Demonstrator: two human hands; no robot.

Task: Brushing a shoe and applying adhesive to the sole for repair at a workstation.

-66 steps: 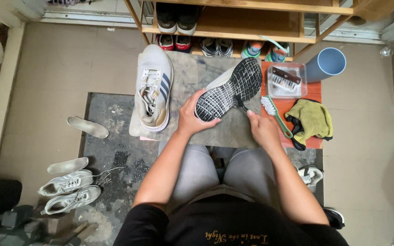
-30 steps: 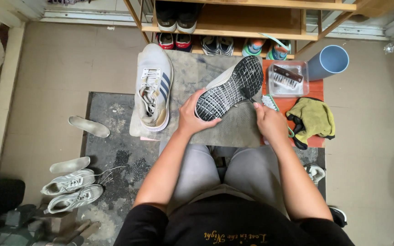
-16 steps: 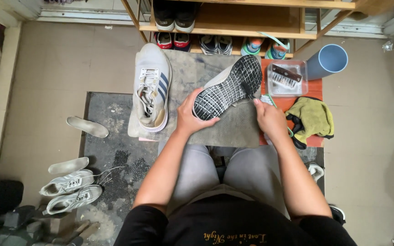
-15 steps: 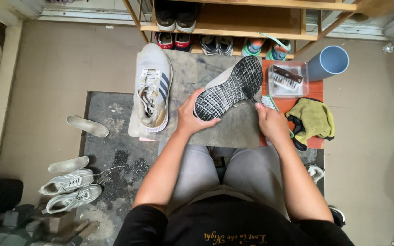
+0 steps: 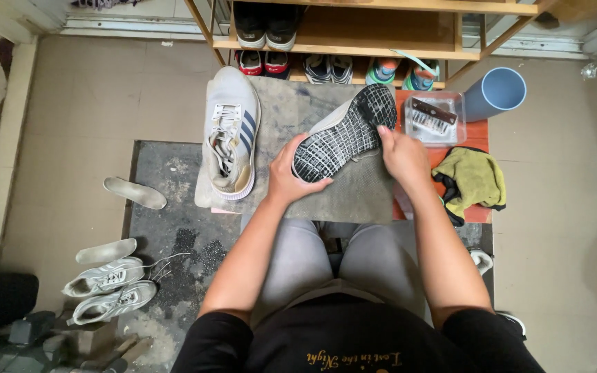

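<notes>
Over on the far left, a pair of white sneakers [image 5: 108, 290] lies on the floor with two loose insoles [image 5: 135, 193] beside it, at the edge of a dark mat [image 5: 167, 207]. Further right, a light grey sneaker [image 5: 230, 131] rests upright on a grey cloth [image 5: 354, 197], just beside the work. The left hand [image 5: 290, 176] curls around the heel end of an upturned shoe [image 5: 345, 131], its fingers wrapped under the edge and the thumb pressed on the black patterned sole. That shoe is held tilted above the cloth, toe pointing up and to the right. The right hand [image 5: 401, 153] lies against the shoe's side near the forefoot, fingers bent onto the sole; whether it holds anything else cannot be told. To the right sit a clear plastic box [image 5: 437, 117] with a brush inside, a yellow rag [image 5: 475, 179] and a blue tube [image 5: 495, 93].
</notes>
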